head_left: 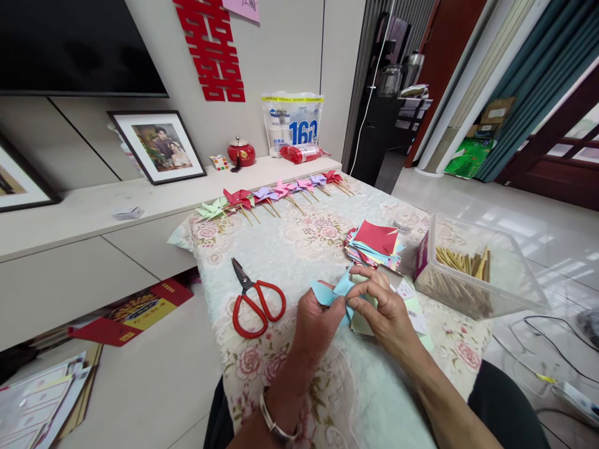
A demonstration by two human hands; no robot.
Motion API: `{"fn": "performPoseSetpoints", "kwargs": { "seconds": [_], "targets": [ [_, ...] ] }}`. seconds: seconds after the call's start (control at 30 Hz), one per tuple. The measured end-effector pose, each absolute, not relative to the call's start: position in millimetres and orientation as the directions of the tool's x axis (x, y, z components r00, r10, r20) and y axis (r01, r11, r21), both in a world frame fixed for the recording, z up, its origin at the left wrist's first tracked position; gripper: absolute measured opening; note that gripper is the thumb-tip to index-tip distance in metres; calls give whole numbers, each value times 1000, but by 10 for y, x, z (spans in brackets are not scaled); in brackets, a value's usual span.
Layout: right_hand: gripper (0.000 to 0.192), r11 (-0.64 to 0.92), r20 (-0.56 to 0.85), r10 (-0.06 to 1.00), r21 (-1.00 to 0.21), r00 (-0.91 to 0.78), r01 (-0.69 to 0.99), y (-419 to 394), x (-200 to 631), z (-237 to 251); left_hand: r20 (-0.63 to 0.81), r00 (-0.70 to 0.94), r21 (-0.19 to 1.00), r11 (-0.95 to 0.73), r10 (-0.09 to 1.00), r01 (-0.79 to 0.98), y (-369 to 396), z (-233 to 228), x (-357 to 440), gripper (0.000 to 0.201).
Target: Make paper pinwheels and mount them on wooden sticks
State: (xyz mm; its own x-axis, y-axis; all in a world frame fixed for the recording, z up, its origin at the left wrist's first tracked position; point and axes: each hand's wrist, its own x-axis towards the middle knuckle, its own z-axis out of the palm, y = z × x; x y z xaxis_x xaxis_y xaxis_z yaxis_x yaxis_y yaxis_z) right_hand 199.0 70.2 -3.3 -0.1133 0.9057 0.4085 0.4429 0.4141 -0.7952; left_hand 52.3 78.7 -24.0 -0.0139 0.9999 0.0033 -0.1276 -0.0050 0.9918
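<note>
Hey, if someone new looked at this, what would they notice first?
Probably the row of colorful paper pinwheels on sticks, along the far edge of the flowered tablecloth. Next, perhaps, the red-handled scissors, lying open left of the hands, and the big red cutout on the wall above. Front and center, the left hand and right hand pinch light-blue folded paper.

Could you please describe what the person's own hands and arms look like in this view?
Both the left hand and the right hand are bare, with no gloves. No sleeves show on the visible parts of the forearms. A silver-coloured bangle circles the left wrist, while nothing is visible on the right wrist. Any fine markings are too small to make out.
</note>
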Motion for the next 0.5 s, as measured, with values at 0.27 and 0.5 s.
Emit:
{"fn": "performPoseSetpoints", "kwargs": {
  "seconds": [0.27,0.5],
  "targets": [
    [14,400,398,911,-790,-109,465,693,1981,-10,70,-58,997,-71,996,-25,766,-205,514,12],
    [13,386,392,916,-800,-88,460,669,1948,6,138,-106,984,-125,985,125,733,-210,518,9]
  ]
}}
